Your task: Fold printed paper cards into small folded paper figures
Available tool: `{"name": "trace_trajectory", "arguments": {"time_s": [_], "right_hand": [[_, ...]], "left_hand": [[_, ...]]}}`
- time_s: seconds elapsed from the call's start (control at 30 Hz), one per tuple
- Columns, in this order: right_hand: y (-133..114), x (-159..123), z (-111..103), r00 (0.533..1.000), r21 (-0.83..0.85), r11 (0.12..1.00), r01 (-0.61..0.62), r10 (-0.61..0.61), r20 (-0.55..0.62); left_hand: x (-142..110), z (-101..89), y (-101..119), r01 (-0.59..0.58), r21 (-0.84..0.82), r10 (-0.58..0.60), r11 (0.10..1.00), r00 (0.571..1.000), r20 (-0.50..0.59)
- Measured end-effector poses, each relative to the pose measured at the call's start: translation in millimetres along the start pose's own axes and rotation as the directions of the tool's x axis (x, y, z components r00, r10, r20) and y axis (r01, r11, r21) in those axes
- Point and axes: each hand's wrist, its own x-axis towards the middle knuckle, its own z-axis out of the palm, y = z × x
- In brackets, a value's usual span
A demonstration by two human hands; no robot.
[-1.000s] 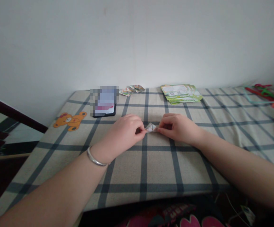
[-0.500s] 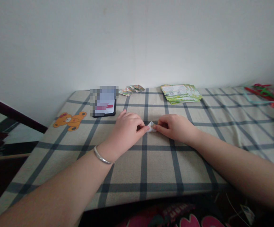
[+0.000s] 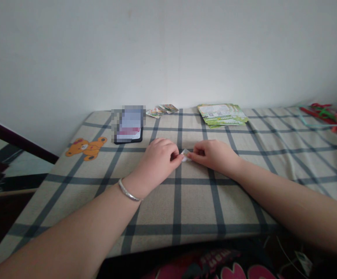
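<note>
A small piece of folded white paper [image 3: 185,155] is pinched between my two hands over the middle of the checked tablecloth. My left hand [image 3: 162,157], with a silver bangle at the wrist, grips its left side between thumb and curled fingers. From the other side, my right hand [image 3: 212,154] holds it by thumb and forefinger. The fingertips cover much of the paper, leaving a pointed top and a strip in the middle visible.
A phone [image 3: 129,126] with a partly blurred screen lies beyond my left hand. Small printed cards [image 3: 162,110] and a stack of green leaflets [image 3: 222,115] rest near the wall. Coloured ribbons [image 3: 335,120] lie far right. A bear cut-out [image 3: 86,148] is at left on the checked tablecloth [image 3: 153,217].
The left hand has shifted slightly to the right and its fingers are curled in more. The paper stays pinched, with a little less of it showing between the fingertips.
</note>
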Motion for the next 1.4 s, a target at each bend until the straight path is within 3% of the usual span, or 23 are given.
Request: {"name": "trace_trajectory", "arguments": {"time_s": [0.37, 0.6, 0.8, 1.2, 1.4], "right_hand": [[3.2, 1.2, 3.8, 0.999, -0.004, 0.999, 0.041, -0.041, -0.030], [5.7, -1.9, 7.6, 0.941, -0.007, 0.960, 0.281, -0.277, -0.193], [4.1, -7.7, 5.0, 0.904, -0.089, 0.913, 0.397, -0.406, -0.135], [4.2, -5.9, 2.9, 0.928, -0.059, 0.938, 0.341, -0.346, -0.139], [12.3, -0.7, 1.0, 0.912, 0.039, 0.917, 0.397, -0.389, -0.129]], "left_hand": [[-0.8, 0.5, -0.7, -0.018, -0.066, 0.017, 0.998, 1.000, -0.016], [-0.1, -0.6, 0.0, -0.007, -0.054, 0.007, 0.999, 1.000, 0.002], [-0.4, 1.0, -3.0, -0.017, -0.042, 0.018, 0.999, 1.000, 0.006], [-0.1, 4.1, -6.3, -0.045, -0.130, 0.039, 0.990, 0.998, -0.044], [-0.5, 2.1, -3.9, -0.051, -0.181, 0.048, 0.982, 0.999, -0.017]]}}
